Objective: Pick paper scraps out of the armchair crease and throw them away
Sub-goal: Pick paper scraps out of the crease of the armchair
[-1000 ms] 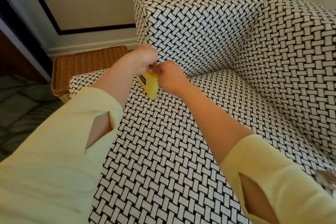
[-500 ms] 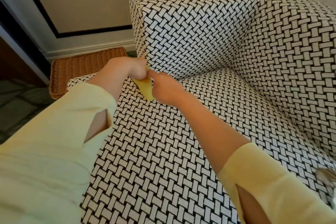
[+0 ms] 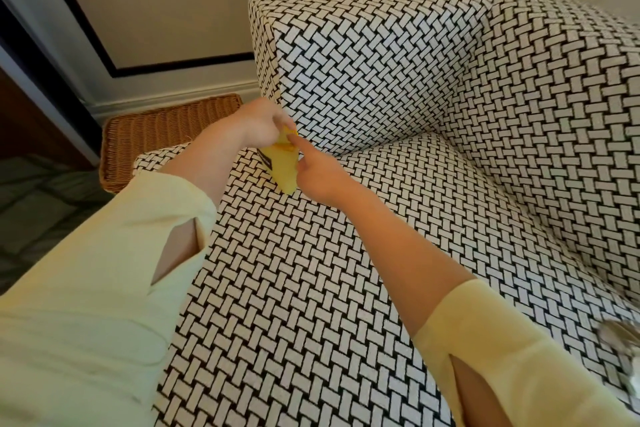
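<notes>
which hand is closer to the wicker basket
Left. The left hand holds a yellow bag just right of the basket; the right hand is farther right, over the seat.

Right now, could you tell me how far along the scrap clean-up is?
Done: one yellow scrap is out of the armchair crease. In hand: the left hand grips it; the right hand touches its top with a finger. Left: throwing it away; no other scraps show in the crease.

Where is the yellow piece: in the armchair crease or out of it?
Out. The left hand grips the yellow piece by its top, hanging above the seat; the right hand touches it with a forefinger.
</notes>
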Demonstrator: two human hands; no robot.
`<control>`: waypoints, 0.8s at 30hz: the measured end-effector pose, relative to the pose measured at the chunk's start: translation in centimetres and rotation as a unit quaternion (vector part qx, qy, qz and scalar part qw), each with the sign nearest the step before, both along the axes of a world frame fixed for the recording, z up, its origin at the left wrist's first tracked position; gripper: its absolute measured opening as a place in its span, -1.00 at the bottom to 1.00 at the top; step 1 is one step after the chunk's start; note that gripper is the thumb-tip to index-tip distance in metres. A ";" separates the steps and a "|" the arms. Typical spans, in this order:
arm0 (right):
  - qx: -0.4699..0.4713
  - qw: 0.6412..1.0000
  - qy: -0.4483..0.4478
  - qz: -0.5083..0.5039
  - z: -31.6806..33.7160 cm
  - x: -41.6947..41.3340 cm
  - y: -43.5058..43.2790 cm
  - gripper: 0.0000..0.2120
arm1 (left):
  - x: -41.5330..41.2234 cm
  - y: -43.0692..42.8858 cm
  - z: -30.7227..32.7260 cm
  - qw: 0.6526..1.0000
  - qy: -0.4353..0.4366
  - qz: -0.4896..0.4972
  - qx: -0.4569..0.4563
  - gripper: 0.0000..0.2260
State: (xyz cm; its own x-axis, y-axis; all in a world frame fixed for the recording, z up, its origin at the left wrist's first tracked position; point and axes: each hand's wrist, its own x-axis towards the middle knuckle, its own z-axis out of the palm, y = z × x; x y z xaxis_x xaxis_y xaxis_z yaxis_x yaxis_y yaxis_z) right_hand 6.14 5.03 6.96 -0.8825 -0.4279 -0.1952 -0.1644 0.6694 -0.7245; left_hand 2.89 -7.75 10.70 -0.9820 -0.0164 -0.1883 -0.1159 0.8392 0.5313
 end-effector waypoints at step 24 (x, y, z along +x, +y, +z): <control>0.024 0.926 0.116 -0.359 -4.5 15.1 21.1 -0.68 | 15.4 24.2 -6.0 0.935 -0.114 -0.021 0.337 -0.62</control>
State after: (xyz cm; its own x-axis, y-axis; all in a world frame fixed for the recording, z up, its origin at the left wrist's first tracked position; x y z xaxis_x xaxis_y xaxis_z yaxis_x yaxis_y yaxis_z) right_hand 21.21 26.15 2.43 -0.9569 0.2888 0.0314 0.1875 0.6966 -0.6925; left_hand 18.25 16.42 4.73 -0.9123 0.2193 -0.3460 -0.2643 0.3302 0.9062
